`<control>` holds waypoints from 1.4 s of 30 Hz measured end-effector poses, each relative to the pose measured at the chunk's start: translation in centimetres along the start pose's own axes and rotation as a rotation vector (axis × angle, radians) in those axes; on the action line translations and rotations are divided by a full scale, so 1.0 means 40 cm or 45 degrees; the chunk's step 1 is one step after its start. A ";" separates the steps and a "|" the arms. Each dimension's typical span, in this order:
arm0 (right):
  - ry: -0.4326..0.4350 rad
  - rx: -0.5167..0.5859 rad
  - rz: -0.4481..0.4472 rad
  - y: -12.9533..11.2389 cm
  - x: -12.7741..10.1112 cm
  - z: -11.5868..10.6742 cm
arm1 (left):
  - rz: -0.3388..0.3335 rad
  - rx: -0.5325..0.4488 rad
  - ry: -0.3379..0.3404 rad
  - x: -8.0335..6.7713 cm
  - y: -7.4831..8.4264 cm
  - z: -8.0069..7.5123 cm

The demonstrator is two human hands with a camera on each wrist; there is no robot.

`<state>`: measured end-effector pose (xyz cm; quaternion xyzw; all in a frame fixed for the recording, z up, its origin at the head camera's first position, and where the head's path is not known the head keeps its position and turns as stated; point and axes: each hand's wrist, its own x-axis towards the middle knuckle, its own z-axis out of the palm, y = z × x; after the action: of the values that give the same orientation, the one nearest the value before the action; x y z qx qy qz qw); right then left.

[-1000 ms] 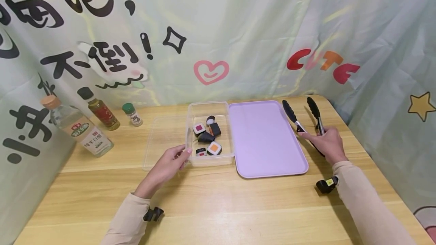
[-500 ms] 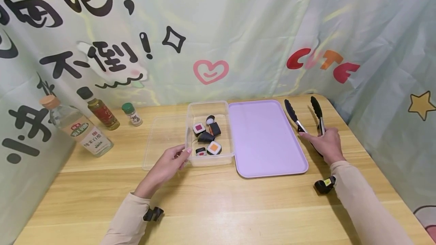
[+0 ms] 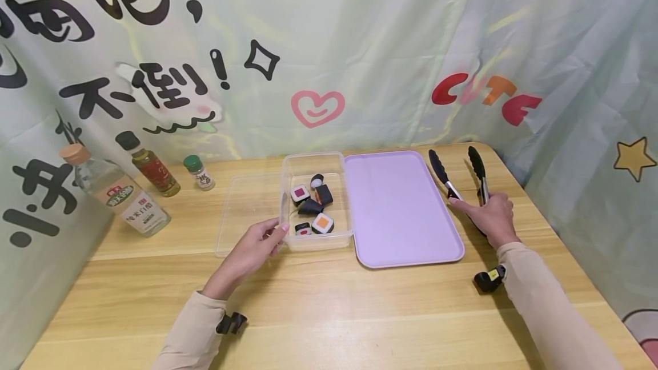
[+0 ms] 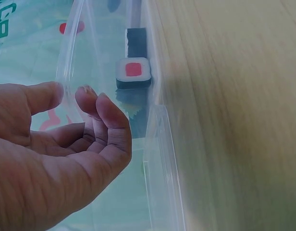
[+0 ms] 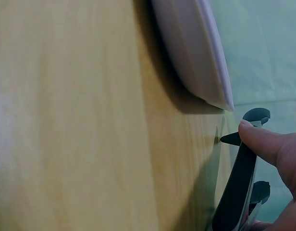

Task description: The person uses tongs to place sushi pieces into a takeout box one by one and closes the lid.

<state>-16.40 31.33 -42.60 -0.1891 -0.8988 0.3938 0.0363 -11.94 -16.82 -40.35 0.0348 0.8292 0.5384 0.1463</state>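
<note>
A clear plastic container holds several toy sushi pieces. My left hand pinches the container's near left corner; in the left wrist view the thumb and fingers of that hand close on the thin rim, with a red-centred sushi piece beyond. To the right lies a purple tray with nothing on it. Beyond its right edge my right hand grips black-tipped tongs, whose arms are spread and point away. The right wrist view shows a fingertip on a tong arm beside the tray edge.
The flat clear lid lies left of the container. A large vinegar bottle, a dark sauce bottle and a small green-capped jar stand at the back left. A printed curtain closes in the back and right of the wooden table.
The right hand and the tongs have shifted slightly right and away over the table. The left hand and the container have stayed put.
</note>
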 end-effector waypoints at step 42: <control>-0.055 0.000 -0.277 -0.140 -0.097 -0.074 | -0.026 0.169 0.133 -0.049 -0.036 -0.129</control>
<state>-13.92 28.47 -36.20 -0.0820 -0.9145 0.3916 0.0593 -11.36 -22.39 -39.28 0.0080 0.8698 0.4818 0.1056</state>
